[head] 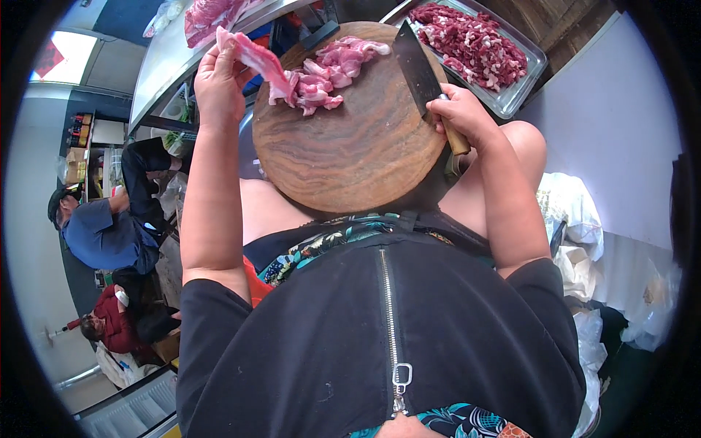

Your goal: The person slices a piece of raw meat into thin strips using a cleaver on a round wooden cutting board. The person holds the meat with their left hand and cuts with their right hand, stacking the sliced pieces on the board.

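Note:
Between my knees is a round wooden chopping block (350,148). My left hand (223,82) pinches the upper end of a long strip of raw meat (257,60) and holds it up at the block's far left edge. The strip's lower end hangs down to several pieces of raw meat (328,76) lying along the far side of the block. My right hand (463,115) grips the wooden handle of a cleaver (413,68) at the block's right. Its broad dark blade points away from me, over the right edge of the wood.
A metal tray (512,104) of cut raw meat (473,46) stands beyond the block at right. At far left, a larger slab of meat (211,19) rests on a metal-topped table (164,60). Two people sit at left. White plastic bags (572,213) lie at right.

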